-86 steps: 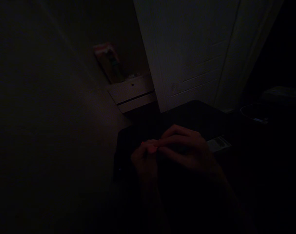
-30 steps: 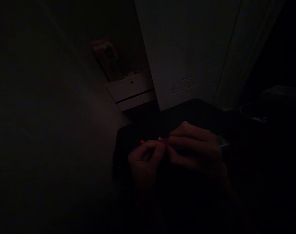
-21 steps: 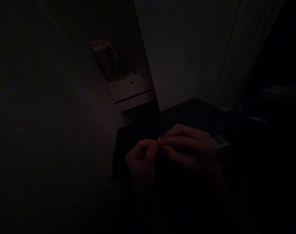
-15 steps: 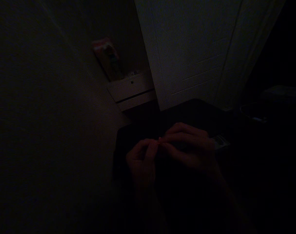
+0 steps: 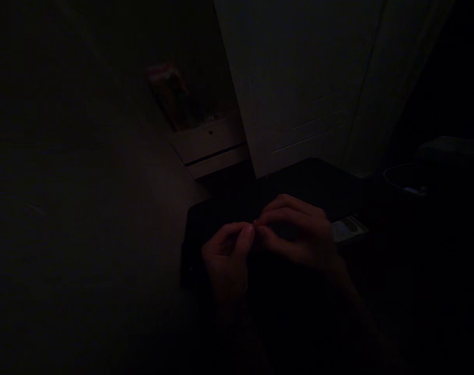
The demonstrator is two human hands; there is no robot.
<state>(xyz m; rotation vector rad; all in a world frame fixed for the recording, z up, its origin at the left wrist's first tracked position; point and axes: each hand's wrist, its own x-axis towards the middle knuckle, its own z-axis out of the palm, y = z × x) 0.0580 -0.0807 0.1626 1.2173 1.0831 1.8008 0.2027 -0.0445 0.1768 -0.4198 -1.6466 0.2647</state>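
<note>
The room is very dark. My left hand (image 5: 227, 258) and my right hand (image 5: 299, 234) meet fingertip to fingertip over a black surface (image 5: 299, 179). Both hands are pinched together on a tiny thing (image 5: 255, 223) that shows only a red speck; I cannot make out what it is. The right hand's fingers curl over it from the right, the left thumb and forefinger close on it from the left.
A pale door (image 5: 299, 83) stands behind the black surface. Left of it sits a low pale drawer unit (image 5: 211, 148) with a reddish packet (image 5: 168, 94) leaning above it. A small light card (image 5: 348, 228) lies right of my hand. A dim round rim (image 5: 404, 182) is at far right.
The hands have stayed pinched together at the same spot. One second ago more red and a purple bit showed between the fingers; now only a speck shows. The right hand shifted slightly left.
</note>
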